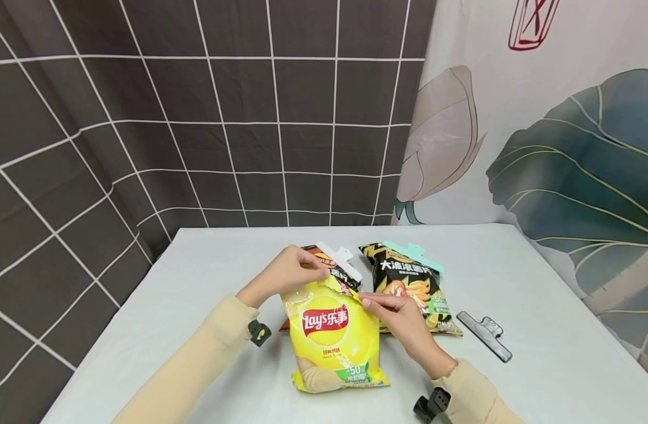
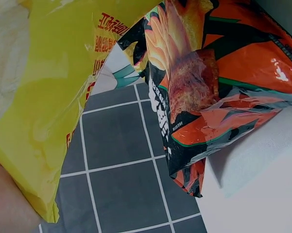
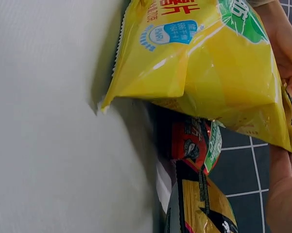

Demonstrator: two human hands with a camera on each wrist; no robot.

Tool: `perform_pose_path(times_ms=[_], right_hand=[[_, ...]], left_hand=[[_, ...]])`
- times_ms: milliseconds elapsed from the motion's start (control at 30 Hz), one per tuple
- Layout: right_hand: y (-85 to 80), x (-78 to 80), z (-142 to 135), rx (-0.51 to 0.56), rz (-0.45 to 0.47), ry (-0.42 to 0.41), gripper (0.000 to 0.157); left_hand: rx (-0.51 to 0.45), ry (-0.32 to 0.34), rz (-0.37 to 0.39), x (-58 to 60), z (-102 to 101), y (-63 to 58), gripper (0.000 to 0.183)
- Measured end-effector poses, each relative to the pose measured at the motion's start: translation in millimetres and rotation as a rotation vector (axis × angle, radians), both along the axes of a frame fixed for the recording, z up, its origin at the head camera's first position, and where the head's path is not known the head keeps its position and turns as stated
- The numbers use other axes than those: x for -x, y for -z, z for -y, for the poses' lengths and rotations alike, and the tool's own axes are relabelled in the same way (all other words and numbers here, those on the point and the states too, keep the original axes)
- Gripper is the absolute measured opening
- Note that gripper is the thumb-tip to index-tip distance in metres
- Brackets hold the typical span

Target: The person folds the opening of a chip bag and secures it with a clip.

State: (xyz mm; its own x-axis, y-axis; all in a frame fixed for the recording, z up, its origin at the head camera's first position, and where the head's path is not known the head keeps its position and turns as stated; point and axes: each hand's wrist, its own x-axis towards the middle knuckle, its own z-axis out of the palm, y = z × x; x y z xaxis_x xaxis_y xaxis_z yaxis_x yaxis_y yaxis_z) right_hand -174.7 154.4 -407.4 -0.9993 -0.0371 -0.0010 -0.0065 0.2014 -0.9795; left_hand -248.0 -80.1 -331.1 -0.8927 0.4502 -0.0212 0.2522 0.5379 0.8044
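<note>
A yellow Lay's chip bag (image 1: 336,344) stands nearly upright near the table's front, its label facing me. My left hand (image 1: 289,274) pinches its top edge on the left. At the top right corner, my right hand (image 1: 403,327) pinches the edge between thumb and fingers. The top edge looks folded or creased between the hands. In the left wrist view the yellow bag (image 2: 63,97) fills the left, with part of my left hand (image 2: 7,201) at the lower corner. The right wrist view shows the yellow bag (image 3: 209,63) and my right hand (image 3: 284,194) at its top.
Behind the yellow bag lies a red-and-black chip bag (image 1: 312,252) with a white clip (image 1: 341,260) on top. To its right is a black chip bag (image 1: 403,274) with a teal clip (image 1: 415,254). A silver clip (image 1: 484,334) lies on the white table (image 1: 557,353).
</note>
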Motion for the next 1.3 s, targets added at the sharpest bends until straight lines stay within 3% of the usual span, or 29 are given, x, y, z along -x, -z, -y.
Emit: perform_pose_path(times_ms=[167, 400, 667, 1100, 1300], right_hand=[[0.6, 0.3, 3.4, -0.004, 0.0, 0.043, 0.029], [0.9, 0.1, 6.3, 0.062, 0.042, 0.091, 0.029], [2.1, 1.3, 7.4, 0.086, 0.055, 0.103, 0.03], [-0.7, -0.5, 5.6, 0.051, 0.046, 0.095, 0.03], [-5.8, -1.6, -3.5, -0.069, 0.027, -0.004, 0.031]], left_hand=[[0.035, 0.016, -0.04, 2.4, 0.6, 4.9, 0.011], [0.024, 0.021, -0.017, 0.9, 2.0, 8.1, 0.006], [0.013, 0.031, -0.026, -0.6, 1.8, 10.6, 0.02], [0.028, 0.023, -0.051, -4.2, 0.6, 11.7, 0.018], [0.051, 0.052, -0.122, -4.6, 0.8, 11.5, 0.013]])
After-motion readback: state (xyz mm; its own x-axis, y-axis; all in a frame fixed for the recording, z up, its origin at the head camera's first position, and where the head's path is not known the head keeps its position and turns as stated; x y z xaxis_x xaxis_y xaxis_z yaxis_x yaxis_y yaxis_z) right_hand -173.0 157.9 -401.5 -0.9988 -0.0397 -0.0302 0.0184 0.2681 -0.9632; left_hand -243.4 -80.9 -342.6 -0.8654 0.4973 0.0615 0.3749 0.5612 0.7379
